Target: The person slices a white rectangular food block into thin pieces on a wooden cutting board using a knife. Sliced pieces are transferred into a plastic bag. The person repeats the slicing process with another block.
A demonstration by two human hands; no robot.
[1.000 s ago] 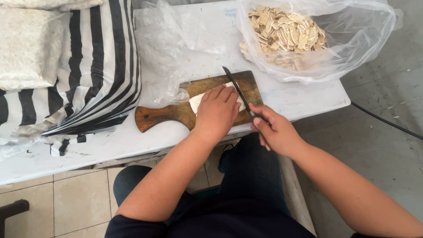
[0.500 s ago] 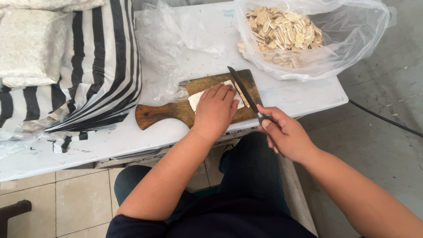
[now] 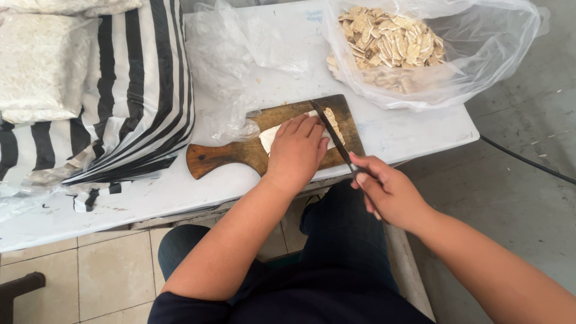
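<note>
Now left hand (image 3: 297, 150) lies flat on pale block (image 3: 270, 137), right hand (image 3: 387, 192) grips knife (image 3: 333, 135)

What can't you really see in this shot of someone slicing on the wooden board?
- Head view: most of the pale block lies under the left hand, so its full shape is hidden.
- The knife handle is buried in the right hand; its form cannot be told.
- The packed white bag is cut off by the left edge.
- The slices in the clear bag are too small to identify.
</note>
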